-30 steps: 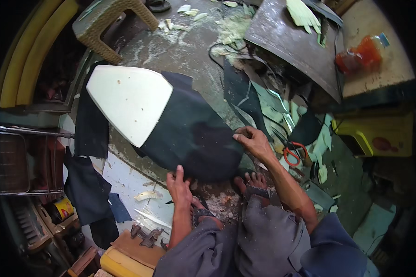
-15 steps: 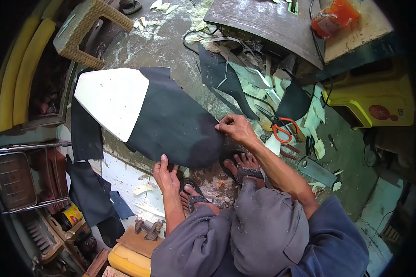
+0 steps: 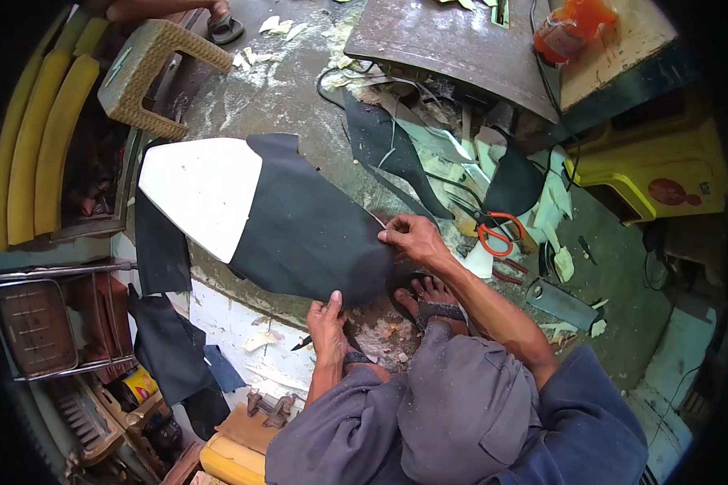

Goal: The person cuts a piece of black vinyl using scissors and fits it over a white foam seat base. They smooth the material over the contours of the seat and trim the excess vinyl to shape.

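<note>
A white, smooth, tapered panel (image 3: 198, 198) lies on the floor before me, its right part covered by a black leather-like sheet (image 3: 307, 218). My right hand (image 3: 414, 241) pinches the sheet's rounded right edge between thumb and fingertips. At the lower edge, my left hand (image 3: 328, 330) grips the sheet, thumb on top and fingers hidden underneath. A thin pale rim shows along the edge just above my right hand. Whether the panel reaches under the whole sheet I cannot tell.
Orange-handled scissors (image 3: 500, 230) lie right of my right hand, near black offcuts (image 3: 514, 182) and pale scraps. A woven stool (image 3: 146, 81), a machine table (image 3: 453, 44), a yellow box (image 3: 663, 174) and a wire rack (image 3: 65, 319) stand around. Another person's sandalled foot (image 3: 225, 24) is at the top.
My left hand has slid rightward along the sheet's lower edge, closer to my right hand. The right hand keeps its pinch. Another person's leg has come into view at the top left.
</note>
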A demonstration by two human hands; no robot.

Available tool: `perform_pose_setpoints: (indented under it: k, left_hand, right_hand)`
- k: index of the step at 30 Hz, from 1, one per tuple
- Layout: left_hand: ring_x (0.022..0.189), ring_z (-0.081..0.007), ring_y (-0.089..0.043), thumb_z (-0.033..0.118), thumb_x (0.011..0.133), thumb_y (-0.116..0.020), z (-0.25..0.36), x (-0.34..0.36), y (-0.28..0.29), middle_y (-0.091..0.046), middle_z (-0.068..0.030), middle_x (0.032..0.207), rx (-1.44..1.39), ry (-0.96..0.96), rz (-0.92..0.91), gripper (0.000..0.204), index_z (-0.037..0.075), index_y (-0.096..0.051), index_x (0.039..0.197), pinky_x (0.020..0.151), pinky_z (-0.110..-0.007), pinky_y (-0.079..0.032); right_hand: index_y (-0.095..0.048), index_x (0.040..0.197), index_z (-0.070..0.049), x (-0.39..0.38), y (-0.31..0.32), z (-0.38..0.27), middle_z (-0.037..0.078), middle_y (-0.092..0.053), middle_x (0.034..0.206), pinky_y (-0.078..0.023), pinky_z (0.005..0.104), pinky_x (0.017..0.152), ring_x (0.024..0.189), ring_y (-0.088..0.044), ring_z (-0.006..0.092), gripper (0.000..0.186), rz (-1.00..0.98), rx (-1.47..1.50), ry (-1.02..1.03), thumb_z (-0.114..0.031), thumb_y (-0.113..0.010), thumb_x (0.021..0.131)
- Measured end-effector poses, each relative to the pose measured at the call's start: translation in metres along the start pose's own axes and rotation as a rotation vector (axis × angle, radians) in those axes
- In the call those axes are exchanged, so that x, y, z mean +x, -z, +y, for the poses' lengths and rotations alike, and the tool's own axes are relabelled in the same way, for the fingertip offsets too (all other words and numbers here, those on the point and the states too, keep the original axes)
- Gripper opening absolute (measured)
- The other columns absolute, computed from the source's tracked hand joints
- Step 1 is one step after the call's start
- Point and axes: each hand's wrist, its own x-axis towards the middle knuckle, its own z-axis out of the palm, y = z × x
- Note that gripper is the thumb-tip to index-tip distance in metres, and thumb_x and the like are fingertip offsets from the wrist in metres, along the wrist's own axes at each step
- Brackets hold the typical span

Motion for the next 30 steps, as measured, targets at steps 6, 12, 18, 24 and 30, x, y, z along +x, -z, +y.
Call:
perform_pose_setpoints:
  k: [6,12,18,24,30]
  left_hand:
    - [0.092,-0.0139,-0.065,0.018,0.097,-0.074,-0.005,-0.001,0.012,-0.069,-0.0027,0.098,-0.046,-0.013,0.013,0.02,0.011,-0.056,0.098,0.083,-0.036,-0.053]
    - [0.096,-0.0155,-0.065,0.02,0.096,-0.074,0.001,0.005,0.015,-0.068,-0.0045,0.102,-0.072,0.029,0.016,0.019,0.01,-0.059,0.099,0.084,-0.037,-0.053]
    - [0.117,-0.0259,-0.06,0.031,0.099,-0.07,0.031,0.051,0.031,-0.063,-0.0085,0.129,-0.297,-0.051,0.129,0.04,0.006,-0.06,0.129,0.105,-0.05,-0.047]
    - [0.123,-0.0301,-0.057,0.035,0.098,-0.071,0.067,0.1,0.074,-0.061,-0.0092,0.136,-0.494,-0.161,0.113,0.051,0.009,-0.057,0.14,0.111,-0.052,-0.043]
    - [0.119,-0.0253,-0.059,0.027,0.094,-0.077,0.065,0.1,0.07,-0.063,-0.0065,0.13,-0.539,-0.167,0.164,0.048,0.009,-0.057,0.134,0.104,-0.047,-0.048]
  right_hand:
    - [-0.071,0.104,0.001,-0.002,-0.002,0.004,0.007,-0.07,0.088,-0.058,0.0328,0.063,0.075,-0.067,0.0159,0.033,-0.045,0.13,-0.016,-0.028,-0.077,0.09]
    - [-0.07,0.103,0.001,0.005,-0.002,0.003,0.013,-0.072,0.09,-0.056,0.0369,0.075,0.079,-0.069,0.021,0.036,0.01,-0.147,0.094,-0.031,-0.076,0.089]
    - [-0.071,0.105,0.001,0.038,-0.02,-0.051,0.022,-0.073,0.097,-0.053,0.042,0.082,0.092,-0.072,0.0335,0.045,0.094,-0.337,0.302,-0.041,-0.073,0.088]
    - [-0.072,0.109,0.001,0.1,-0.067,-0.1,0.024,-0.073,0.102,-0.052,0.0461,0.089,0.099,-0.07,0.0396,0.05,0.044,-0.299,0.265,-0.044,-0.073,0.086]
    - [-0.072,0.115,-0.001,0.109,-0.077,-0.082,0.023,-0.074,0.108,-0.053,0.0447,0.091,0.103,-0.071,0.0376,0.05,0.098,-0.287,0.306,-0.043,-0.074,0.086]
